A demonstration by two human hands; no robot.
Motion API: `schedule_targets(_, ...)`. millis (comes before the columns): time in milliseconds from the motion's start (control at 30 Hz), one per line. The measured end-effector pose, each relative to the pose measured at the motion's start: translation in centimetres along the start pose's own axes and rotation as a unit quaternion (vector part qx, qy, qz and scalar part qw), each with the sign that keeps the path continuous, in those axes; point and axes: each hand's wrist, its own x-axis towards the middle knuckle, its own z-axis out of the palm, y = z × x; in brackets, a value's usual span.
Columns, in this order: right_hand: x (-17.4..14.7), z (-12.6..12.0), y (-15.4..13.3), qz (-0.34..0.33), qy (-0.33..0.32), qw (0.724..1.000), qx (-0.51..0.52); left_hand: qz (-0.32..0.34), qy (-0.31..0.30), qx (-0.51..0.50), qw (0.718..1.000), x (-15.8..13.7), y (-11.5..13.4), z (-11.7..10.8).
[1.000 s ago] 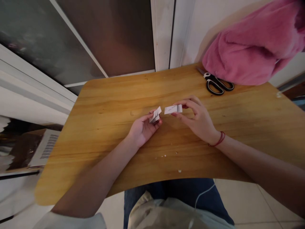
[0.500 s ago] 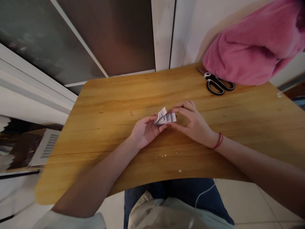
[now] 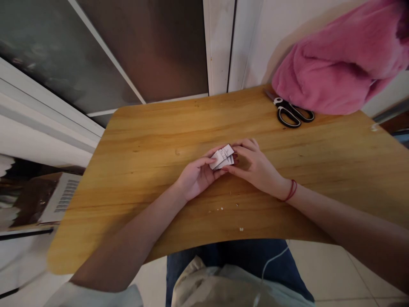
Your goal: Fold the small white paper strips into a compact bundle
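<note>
Over the middle of the wooden table, a small white paper booklet (image 3: 223, 157) with dark printed marks is held between both hands. Its leaves lie nearly stacked, slightly askew at the right end. My left hand (image 3: 197, 175) is closed on the left end, thumb on top and fingers beneath. From the right, my right hand (image 3: 258, 164), with a red string at the wrist, has its thumb and fingers curled around the booklet's right edge. Some of its fingertips are hidden behind the paper.
Black-handled scissors (image 3: 289, 113) lie at the back right of the table (image 3: 153, 149), beside a pink plush cloth (image 3: 335, 72). Small white paper scraps (image 3: 241, 229) are scattered near the front edge. A sliding door (image 3: 166, 51) stands behind the table.
The fanned-out leaves of the booklet have come together into a flatter stack, with a printed face now upward. My right fingers have closed in slightly around its right end.
</note>
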Motion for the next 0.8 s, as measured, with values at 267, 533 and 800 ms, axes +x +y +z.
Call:
schedule_targets(267, 0.13, -0.38, -0.24, 0.021, -0.02, 0.999, 0.044, -0.002, 0.001, 0.009, 1.0, -0.13, 0.21, 0.24)
schedule_targets(533, 0.2, -0.54, -0.23, 0.031, -0.053, 0.996, 0.062, 0.002, 0.029, 0.016, 0.999, -0.16, 0.08, 0.49)
schedule_targets(800, 0.16, -0.44, -0.28, 0.012, -0.059, 0.997, 0.049, 0.0, 0.027, -0.014, 1.0, -0.09, -0.06, 0.21)
